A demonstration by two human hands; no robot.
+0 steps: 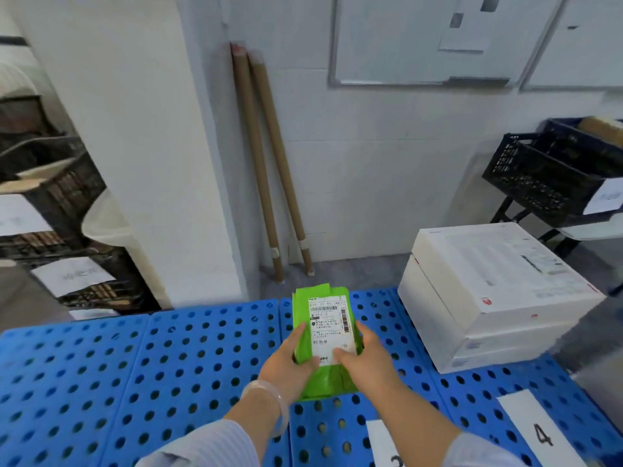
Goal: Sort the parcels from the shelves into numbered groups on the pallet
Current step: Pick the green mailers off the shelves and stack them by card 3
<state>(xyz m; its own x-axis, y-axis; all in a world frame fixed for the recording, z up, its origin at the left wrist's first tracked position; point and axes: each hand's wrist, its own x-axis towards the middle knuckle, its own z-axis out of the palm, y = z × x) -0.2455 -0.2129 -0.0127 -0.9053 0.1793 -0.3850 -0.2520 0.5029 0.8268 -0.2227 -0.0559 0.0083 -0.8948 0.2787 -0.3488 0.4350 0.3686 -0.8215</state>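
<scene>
Two pale blue sleeves (209, 446) enter at the bottom edge, and a translucent bangle (269, 406) sits on the left wrist. Just beyond them lies a white paper card marked 4 (539, 433) on the blue perforated plastic pallet (168, 365). A second white paper card (384, 446) lies left of the 4 card; its digit is cut off and unreadable.

Beyond and to the left of the 4 card, both hands hold a green plastic mailer parcel with a white shipping label (328, 332). The left hand (290, 362) grips its left edge and the right hand (364, 362) its right edge, with the thumb pressed on the label. The parcel's long axis runs straight away from the person. Whether its near end touches the pallet I cannot tell.

The right hand is nearer the 4 card, so a placement there would likely swing the parcel right and back. Two stacked white cardboard boxes (488, 288) stand beyond the 4 card.
</scene>
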